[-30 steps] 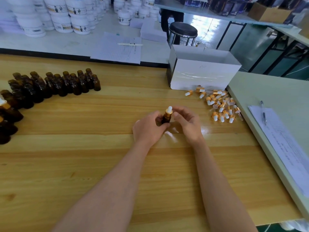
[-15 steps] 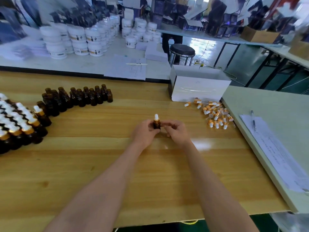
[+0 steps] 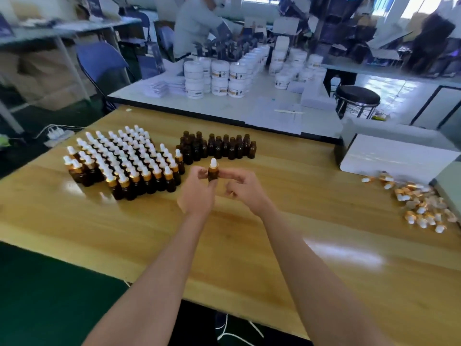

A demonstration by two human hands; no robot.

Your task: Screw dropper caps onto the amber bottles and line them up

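My left hand (image 3: 197, 193) grips a small amber bottle (image 3: 213, 173) upright above the wooden table (image 3: 249, 245); a gold collar and white dropper cap sit on its top. My right hand (image 3: 245, 188) is just right of the bottle, fingers curled, with its fingertips at the bottle's side. To the left stand rows of capped amber bottles (image 3: 124, 161). Behind them is a cluster of uncapped amber bottles (image 3: 219, 147). A pile of loose dropper caps (image 3: 419, 203) lies at the far right.
A white box (image 3: 396, 158) stands at the back right beside the caps. A white table (image 3: 224, 106) behind carries white jars (image 3: 219, 78) and papers. A black stool (image 3: 358, 96) and a person in light clothes (image 3: 197, 23) are further back.
The view has swung left, bringing the rows of capped bottles into sight. Both hands have moved left towards those rows, still carrying the capped bottle upright.
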